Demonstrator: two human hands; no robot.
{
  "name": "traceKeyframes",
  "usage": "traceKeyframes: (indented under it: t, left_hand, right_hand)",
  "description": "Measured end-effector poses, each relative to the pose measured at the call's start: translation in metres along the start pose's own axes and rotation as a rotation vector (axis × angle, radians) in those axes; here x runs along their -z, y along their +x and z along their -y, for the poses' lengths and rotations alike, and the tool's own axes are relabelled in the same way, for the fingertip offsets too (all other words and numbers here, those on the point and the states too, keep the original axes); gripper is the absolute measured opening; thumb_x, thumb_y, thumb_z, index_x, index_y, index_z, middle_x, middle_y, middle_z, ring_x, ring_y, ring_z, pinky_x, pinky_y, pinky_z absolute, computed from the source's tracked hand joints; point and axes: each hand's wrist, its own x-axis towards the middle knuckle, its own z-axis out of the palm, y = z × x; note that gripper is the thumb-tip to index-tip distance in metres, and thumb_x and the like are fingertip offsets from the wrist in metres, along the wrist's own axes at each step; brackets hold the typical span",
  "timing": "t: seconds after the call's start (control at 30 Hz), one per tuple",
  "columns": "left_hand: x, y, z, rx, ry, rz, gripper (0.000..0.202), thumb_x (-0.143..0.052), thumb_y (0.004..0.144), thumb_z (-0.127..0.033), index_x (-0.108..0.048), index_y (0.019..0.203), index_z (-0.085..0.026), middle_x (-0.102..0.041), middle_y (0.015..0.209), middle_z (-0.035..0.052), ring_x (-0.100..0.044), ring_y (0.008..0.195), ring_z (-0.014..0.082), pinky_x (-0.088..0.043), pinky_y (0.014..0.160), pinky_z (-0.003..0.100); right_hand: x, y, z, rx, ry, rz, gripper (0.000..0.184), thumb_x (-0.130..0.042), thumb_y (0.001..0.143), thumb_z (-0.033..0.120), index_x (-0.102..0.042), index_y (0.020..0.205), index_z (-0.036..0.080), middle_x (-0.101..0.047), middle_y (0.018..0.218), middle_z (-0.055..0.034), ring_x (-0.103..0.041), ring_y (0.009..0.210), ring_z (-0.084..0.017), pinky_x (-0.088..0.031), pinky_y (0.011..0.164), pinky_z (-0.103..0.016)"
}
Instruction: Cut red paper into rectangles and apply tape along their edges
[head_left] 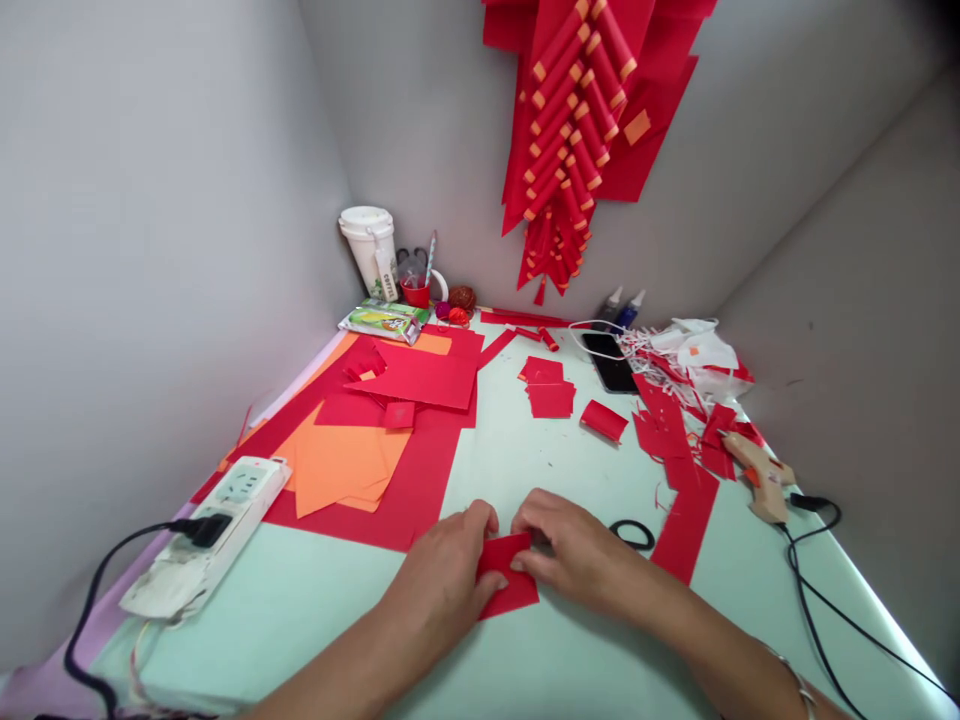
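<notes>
Here at the counter (315,610), close to the middle of its near edge, the left hand (448,562) has its grip closed on a red paper rectangle (514,593), thumb on top! The right hand (561,545) pinches its upper right part, though the fingers beneath are hidden. Towards the far edge, a curled red paper piece (604,422) lies near small red squares (551,400); a glue gun (763,476) rests by the right edge.
</notes>
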Motion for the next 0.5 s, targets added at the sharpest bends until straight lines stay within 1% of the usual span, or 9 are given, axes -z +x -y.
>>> traceKeyframes:
  t: [0.03,0.1,0.17,0.2,0.27,0.33,0.37,0.43,0.5]
  left_hand:
    - [0.002,0.000,-0.001,-0.010,-0.048,-0.001,0.025,-0.059,0.074,-0.015,-0.048,0.096,-0.023,-0.064,0.086,0.0013,-0.060,0.074,0.0203,-0.042,0.064,0.028]
    - [0.009,0.001,-0.003,-0.028,-0.141,-0.028,0.025,-0.054,0.080,-0.018,-0.048,0.104,-0.025,-0.066,0.086,0.0002,-0.061,0.074,0.0192,-0.043,0.063,0.027]
    - [0.019,0.005,-0.009,-0.036,-0.204,-0.066,0.021,-0.051,0.086,-0.025,-0.050,0.107,-0.025,-0.066,0.084,-0.0002,-0.062,0.073,0.0185,-0.044,0.062,0.026]
    - [0.024,0.008,-0.013,-0.045,-0.222,-0.091,0.019,-0.051,0.087,-0.029,-0.051,0.105,-0.025,-0.066,0.082,-0.0003,-0.062,0.073,0.0182,-0.045,0.062,0.026]
    - [0.035,0.014,-0.021,-0.081,-0.252,-0.153,0.022,-0.052,0.089,-0.032,-0.051,0.109,-0.024,-0.066,0.087,0.0007,-0.063,0.078,0.0181,-0.047,0.064,0.027]
    - [0.042,0.021,-0.027,-0.094,-0.247,-0.218,0.033,-0.054,0.088,-0.035,-0.048,0.119,-0.023,-0.066,0.101,0.0046,-0.063,0.088,0.0202,-0.049,0.068,0.029]
    - [0.044,0.025,-0.029,-0.097,-0.240,-0.234,0.038,-0.054,0.088,-0.035,-0.047,0.122,-0.022,-0.064,0.107,0.0066,-0.062,0.093,0.0213,-0.050,0.070,0.031]
    - [0.042,0.031,-0.031,-0.113,-0.236,-0.227,0.040,-0.055,0.087,-0.035,-0.046,0.124,-0.021,-0.062,0.113,0.0084,-0.061,0.095,0.0222,-0.051,0.075,0.034]
    - [0.034,0.038,-0.028,-0.140,-0.261,-0.203,0.036,-0.055,0.087,-0.031,-0.048,0.121,-0.021,-0.062,0.113,0.0077,-0.061,0.093,0.0212,-0.051,0.078,0.035]
  right_hand:
    - [0.000,0.000,0.000,-0.011,0.027,0.008,0.009,-0.062,0.077,0.014,-0.061,0.083,0.021,-0.056,0.085,0.0009,-0.052,0.078,-0.014,-0.042,0.073,-0.027]
    - [0.003,0.000,0.000,-0.034,0.087,0.024,0.002,-0.059,0.083,0.020,-0.057,0.082,0.021,-0.056,0.074,0.0036,-0.050,0.066,-0.011,-0.041,0.062,-0.023]
    - [0.012,0.002,-0.001,-0.055,0.157,0.028,0.009,-0.055,0.088,0.029,-0.054,0.086,0.021,-0.056,0.070,0.0047,-0.050,0.060,-0.010,-0.041,0.056,-0.021]
    - [0.020,0.003,-0.002,-0.066,0.192,0.007,0.013,-0.054,0.089,0.033,-0.054,0.087,0.021,-0.057,0.071,0.0041,-0.051,0.060,-0.010,-0.042,0.055,-0.021]
    - [0.040,0.009,-0.005,-0.090,0.247,-0.079,0.018,-0.055,0.088,0.038,-0.054,0.091,0.020,-0.061,0.077,0.0018,-0.055,0.065,-0.012,-0.046,0.058,-0.023]
    - [0.066,0.018,-0.010,-0.107,0.242,-0.181,0.021,-0.056,0.086,0.040,-0.055,0.094,0.020,-0.063,0.083,0.0001,-0.058,0.071,-0.014,-0.048,0.063,-0.025]
    - [0.078,0.024,-0.013,-0.119,0.217,-0.221,0.021,-0.056,0.086,0.040,-0.055,0.095,0.020,-0.062,0.082,0.0003,-0.058,0.070,-0.014,-0.047,0.062,-0.025]
    - [0.100,0.039,-0.023,-0.144,0.148,-0.271,0.022,-0.054,0.086,0.039,-0.056,0.098,0.020,-0.063,0.082,0.0004,-0.056,0.065,-0.014,-0.044,0.058,-0.025]
    - [0.113,0.057,-0.035,-0.162,0.062,-0.289,0.021,-0.052,0.086,0.037,-0.058,0.098,0.020,-0.065,0.082,-0.0002,-0.057,0.064,-0.014,-0.043,0.057,-0.025]
